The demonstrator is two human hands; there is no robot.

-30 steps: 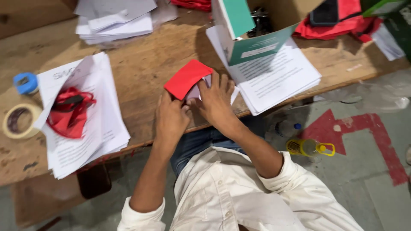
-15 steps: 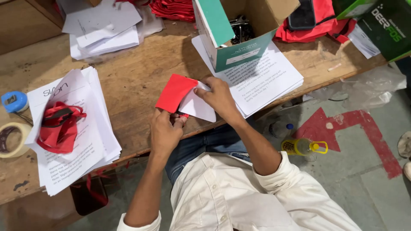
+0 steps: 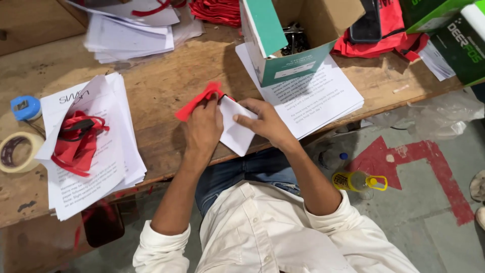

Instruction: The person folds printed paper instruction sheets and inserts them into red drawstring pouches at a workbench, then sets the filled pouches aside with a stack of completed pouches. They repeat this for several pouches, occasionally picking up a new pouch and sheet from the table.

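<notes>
Red fabric (image 3: 198, 102) and a folded white sheet (image 3: 235, 130) lie together at the near edge of the wooden surface (image 3: 161, 86), right in front of the seated person. The left hand (image 3: 203, 129) rests palm down on both, its grip pressed together on the red fabric at the fingertips, with the cloth sticking out to the left beyond the fingers. The right hand (image 3: 265, 123) lies just beside it on the white sheet, fingers spread loosely and the forefinger pointing left across the paper; its grip pinches nothing that can be made out.

To the right of the hands, a stack of printed pages (image 3: 313, 96) reaches the surface's edge. On its far end stands an open cardboard box (image 3: 283, 40) with teal sides, metal parts dimly visible inside.

Well to the left sits another pile of printed sheets (image 3: 96, 151) with a bundle of red cloth and dark straps (image 3: 75, 139) on top. Beyond that pile, at the left edge, lie a roll of tape (image 3: 17, 151) and a small blue tape measure (image 3: 25, 107).

At the far side are more white papers (image 3: 131, 30), further red cloth (image 3: 217, 10) and a dark phone (image 3: 365, 23). On the floor to the right stands a yellow bottle (image 3: 358, 180).
</notes>
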